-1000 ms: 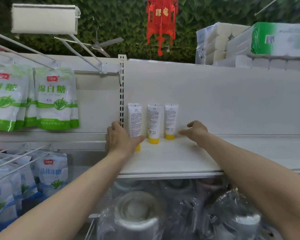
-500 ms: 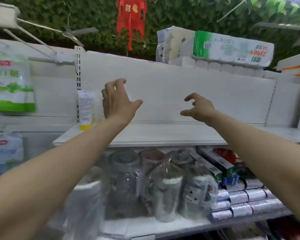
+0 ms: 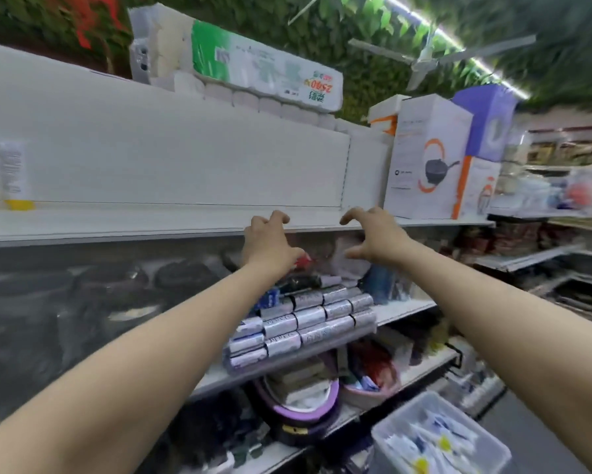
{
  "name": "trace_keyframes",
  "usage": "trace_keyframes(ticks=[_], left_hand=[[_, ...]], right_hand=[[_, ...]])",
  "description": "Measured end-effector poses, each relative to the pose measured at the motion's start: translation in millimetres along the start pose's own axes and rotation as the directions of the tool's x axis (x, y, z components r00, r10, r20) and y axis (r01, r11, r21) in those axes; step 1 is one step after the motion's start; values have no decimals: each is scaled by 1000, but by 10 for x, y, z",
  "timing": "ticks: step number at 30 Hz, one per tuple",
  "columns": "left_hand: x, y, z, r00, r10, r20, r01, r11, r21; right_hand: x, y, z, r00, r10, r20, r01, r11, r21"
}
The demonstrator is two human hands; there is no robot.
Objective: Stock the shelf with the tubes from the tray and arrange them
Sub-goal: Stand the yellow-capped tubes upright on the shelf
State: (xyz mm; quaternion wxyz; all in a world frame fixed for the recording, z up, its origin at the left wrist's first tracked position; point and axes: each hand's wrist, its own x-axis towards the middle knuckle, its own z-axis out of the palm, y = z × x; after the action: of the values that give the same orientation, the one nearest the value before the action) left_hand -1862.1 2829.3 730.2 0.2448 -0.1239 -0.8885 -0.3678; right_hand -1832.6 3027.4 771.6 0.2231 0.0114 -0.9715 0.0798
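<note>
1. Left hand [image 3: 270,246] and right hand [image 3: 378,237] hover before the shelf [image 3: 151,222] edge, fingers loosely hooked and holding nothing.
2. One tube [image 3: 14,179] stands far left on the shelf; others lie in the tray [image 3: 382,439] — bottom right.

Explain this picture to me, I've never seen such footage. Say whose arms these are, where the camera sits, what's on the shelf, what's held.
No machine here: a person wears one wide-angle camera on the head, so you look along their own bare arms. The left hand and right hand hang before the edge of the shelf, fingers loosely bent, holding nothing. On it one yellow-capped tube stands far left; boxes stand further right. The tray at bottom right holds more tubes. Blur hides finer detail.
</note>
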Motion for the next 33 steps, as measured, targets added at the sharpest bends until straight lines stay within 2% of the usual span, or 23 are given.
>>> trace_keyframes(ticks=[7,16,26,33], left_hand=[[-69,628,1265,973,69,221,-81,996,46],[450,1167,2891,914,171,368,-163,985,-53],[1603,1565,4590,873,146,465,-157,987,-15],[1890,1636,5631,848,62,527,-99,994,43]], right_hand=[[-368,1367,221,981,179,72,-171,980,-105],[-119,2860,603,924,364,114,-348,928,-135],[1069,4366,991,881,450,145,-428,890,-157],[1457,5312,1549,873,423,244,-397,906,-149]])
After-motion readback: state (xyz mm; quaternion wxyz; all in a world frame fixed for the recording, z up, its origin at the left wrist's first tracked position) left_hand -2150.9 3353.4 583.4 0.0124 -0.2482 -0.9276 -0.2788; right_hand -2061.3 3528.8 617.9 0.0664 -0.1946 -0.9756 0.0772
